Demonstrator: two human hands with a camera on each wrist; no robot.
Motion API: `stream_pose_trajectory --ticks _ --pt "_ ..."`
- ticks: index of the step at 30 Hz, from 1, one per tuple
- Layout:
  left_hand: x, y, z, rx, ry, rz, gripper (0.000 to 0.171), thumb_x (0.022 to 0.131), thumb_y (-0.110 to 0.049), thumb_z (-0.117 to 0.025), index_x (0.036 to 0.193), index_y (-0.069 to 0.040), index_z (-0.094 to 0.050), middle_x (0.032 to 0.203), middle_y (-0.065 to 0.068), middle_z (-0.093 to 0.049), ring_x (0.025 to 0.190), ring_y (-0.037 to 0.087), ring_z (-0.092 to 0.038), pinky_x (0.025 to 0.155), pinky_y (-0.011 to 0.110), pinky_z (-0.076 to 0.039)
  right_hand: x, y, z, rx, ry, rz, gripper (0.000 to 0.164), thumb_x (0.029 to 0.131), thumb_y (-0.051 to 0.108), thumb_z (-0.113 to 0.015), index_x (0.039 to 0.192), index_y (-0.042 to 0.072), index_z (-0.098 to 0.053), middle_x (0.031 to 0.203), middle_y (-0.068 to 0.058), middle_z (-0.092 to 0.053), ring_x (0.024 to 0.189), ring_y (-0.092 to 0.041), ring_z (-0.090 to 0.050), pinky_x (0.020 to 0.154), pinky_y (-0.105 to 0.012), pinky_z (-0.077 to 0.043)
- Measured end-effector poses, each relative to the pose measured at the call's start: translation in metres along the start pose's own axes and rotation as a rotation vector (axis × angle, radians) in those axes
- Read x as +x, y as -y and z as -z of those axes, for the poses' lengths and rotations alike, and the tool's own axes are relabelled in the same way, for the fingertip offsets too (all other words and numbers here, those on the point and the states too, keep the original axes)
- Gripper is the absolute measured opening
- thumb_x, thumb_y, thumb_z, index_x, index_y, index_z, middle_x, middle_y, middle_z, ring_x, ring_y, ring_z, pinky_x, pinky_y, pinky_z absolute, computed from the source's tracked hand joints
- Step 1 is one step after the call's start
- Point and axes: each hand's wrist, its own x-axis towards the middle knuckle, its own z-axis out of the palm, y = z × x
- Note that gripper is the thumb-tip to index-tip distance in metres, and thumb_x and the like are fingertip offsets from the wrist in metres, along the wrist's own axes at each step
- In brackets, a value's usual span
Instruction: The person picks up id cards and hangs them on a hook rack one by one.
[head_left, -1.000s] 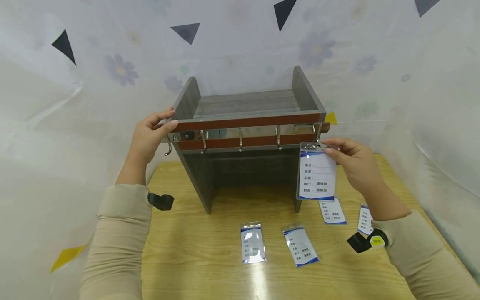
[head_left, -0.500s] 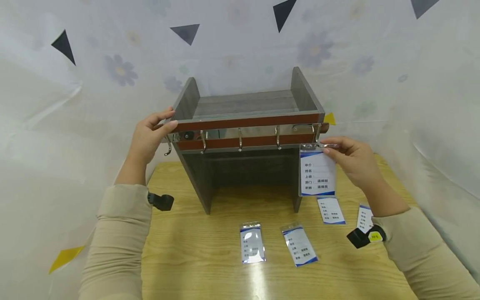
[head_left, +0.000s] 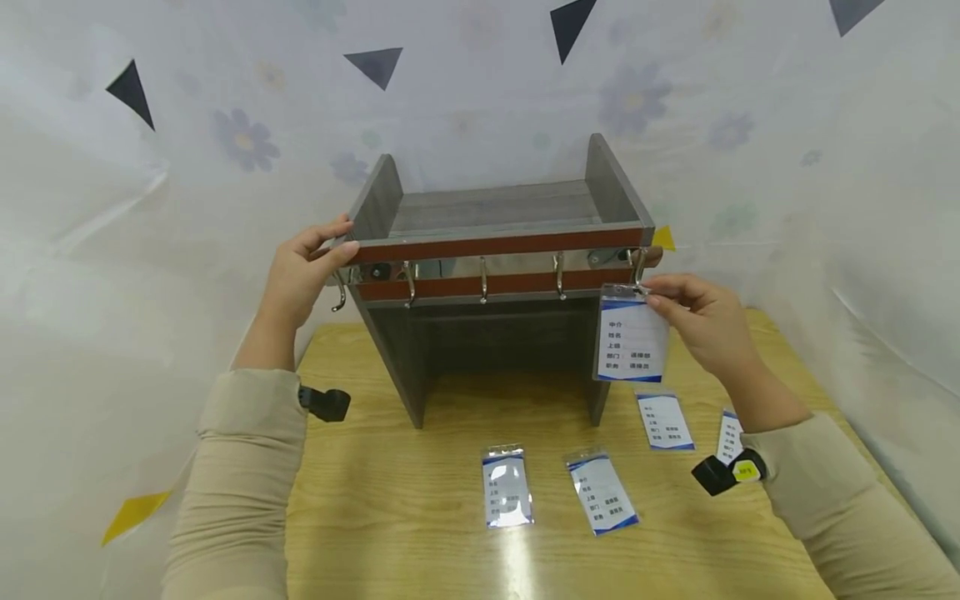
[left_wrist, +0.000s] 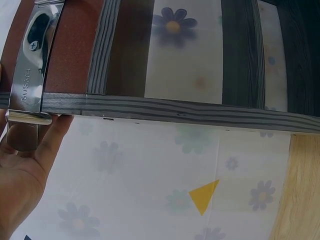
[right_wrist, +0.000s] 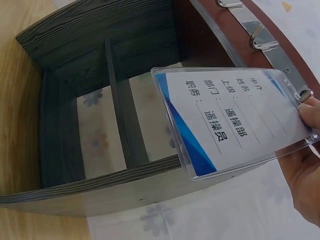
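My right hand (head_left: 701,321) pinches a clear ID badge holder (head_left: 632,342) by its top right corner, with thumb and fingers. The badge hangs upright just below the rightmost metal hook (head_left: 638,267); whether its slot is over the hook tip is hidden. In the right wrist view the badge (right_wrist: 235,120) fills the middle, a white card with a blue band inside. My left hand (head_left: 296,267) grips the front left corner of a grey wooden shelf (head_left: 491,208), beside the leftmost hook (head_left: 339,292). The left wrist view shows this hand (left_wrist: 22,187) around the end of the metal hook rail (left_wrist: 30,85).
Several more badges lie on the wooden table: one badge (head_left: 507,487) in front, another badge (head_left: 602,493) to its right, a third badge (head_left: 664,422) by the shelf's right leg, and one (head_left: 729,437) partly behind the right wrist. A patterned sheet (head_left: 480,92) hangs behind.
The badge's lower edge has tipped back and risen slightly, while its top stays by the right hook. My left hand stays on the shelf corner.
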Motion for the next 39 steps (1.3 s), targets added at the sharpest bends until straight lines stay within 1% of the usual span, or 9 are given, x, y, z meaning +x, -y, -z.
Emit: stream_pose_trajectory --ticks 3,7,10,17,24,27,34,36,39 --pt "-0.0003 -0.0001 0.0001 0.005 -0.003 0.004 0.048 0.082 -0.025 -0.059 0.124 -0.005 -0.046 0.135 -0.002 -0.035 0.12 0.026 -0.033 0.096 0.038 -0.027 0.0 -0.0009 -0.0007 0.081 -0.009 -0.02 0.014 0.083 0.003 -0.057 0.094 0.006 -0.065 0.077 0.017 -0.059 0.063 -0.002 -0.05 0.054 -0.012 -0.041" --pt "0.0 -0.0005 -0.0007 0.004 -0.003 0.002 0.048 0.082 -0.025 -0.059 0.124 -0.006 -0.047 0.135 -0.003 -0.034 0.119 0.025 -0.034 0.097 0.037 -0.027 0.0002 -0.0016 -0.0028 0.244 -0.038 -0.011 0.015 0.081 -0.005 -0.056 0.091 0.001 -0.065 0.076 0.009 -0.061 0.064 -0.004 -0.052 0.055 -0.013 -0.042" --pt "0.0004 -0.0008 -0.0017 -0.012 -0.002 -0.003 0.048 0.082 -0.024 -0.059 0.124 -0.005 -0.047 0.135 -0.002 -0.034 0.119 0.024 -0.035 0.097 0.037 -0.027 0.0003 -0.001 -0.0038 0.306 -0.056 0.001 0.015 0.08 -0.007 -0.055 0.089 -0.001 -0.064 0.076 0.006 -0.061 0.064 -0.005 -0.052 0.056 -0.013 -0.042" --pt "0.0019 -0.0017 -0.0027 -0.025 0.001 -0.011 0.048 0.083 -0.023 -0.059 0.124 -0.004 -0.046 0.135 -0.001 -0.034 0.119 0.024 -0.035 0.097 0.037 -0.026 -0.0016 -0.0014 -0.0032 0.286 -0.099 -0.008 0.014 0.08 0.0 -0.059 0.093 -0.001 -0.062 0.075 0.002 -0.058 0.063 -0.006 -0.048 0.053 -0.014 -0.039" --pt "0.0028 -0.001 -0.0031 -0.027 -0.003 -0.013 0.047 0.083 -0.023 -0.059 0.124 -0.004 -0.046 0.135 -0.001 -0.034 0.119 0.024 -0.035 0.097 0.036 -0.026 -0.0033 -0.0054 -0.0011 0.212 -0.111 -0.017 0.018 0.081 0.001 -0.058 0.099 0.001 -0.061 0.076 0.003 -0.055 0.062 -0.008 -0.044 0.052 -0.014 -0.036" --pt "0.0031 -0.0002 -0.003 -0.032 -0.008 -0.009 0.047 0.082 -0.023 -0.059 0.123 -0.005 -0.047 0.134 -0.002 -0.035 0.119 0.024 -0.035 0.097 0.036 -0.026 -0.0037 -0.0057 -0.0009 0.241 -0.119 -0.018 0.019 0.081 0.0 -0.057 0.1 -0.002 -0.06 0.076 0.002 -0.056 0.062 -0.008 -0.045 0.053 -0.014 -0.036" --pt "0.0041 0.001 -0.0028 -0.059 -0.01 -0.006 0.045 0.082 -0.022 -0.06 0.122 -0.005 -0.049 0.134 -0.001 -0.035 0.119 0.024 -0.035 0.098 0.035 -0.026 -0.0064 -0.0073 0.0006 0.341 -0.131 -0.031 0.018 0.081 0.001 -0.057 0.098 0.006 -0.061 0.075 0.0 -0.055 0.065 -0.008 -0.048 0.057 -0.013 -0.041" --pt "0.0043 0.0014 -0.0026 -0.064 -0.01 -0.008 0.045 0.082 -0.021 -0.06 0.122 -0.005 -0.049 0.134 -0.001 -0.035 0.118 0.024 -0.036 0.098 0.036 -0.026 -0.007 -0.008 0.001 0.369 -0.131 -0.031 0.018 0.081 0.002 -0.057 0.099 0.005 -0.061 0.075 -0.002 -0.054 0.066 -0.009 -0.049 0.059 -0.013 -0.042" --pt "0.0045 0.002 -0.0025 -0.082 -0.009 -0.012 0.045 0.082 -0.02 -0.06 0.122 -0.004 -0.049 0.134 -0.001 -0.035 0.118 0.025 -0.036 0.098 0.036 -0.025 -0.0082 -0.0089 0.0017 0.419 -0.127 -0.025 0.019 0.081 0.001 -0.057 0.1 0.0 -0.059 0.076 -0.004 -0.053 0.068 -0.01 -0.05 0.061 -0.014 -0.044"
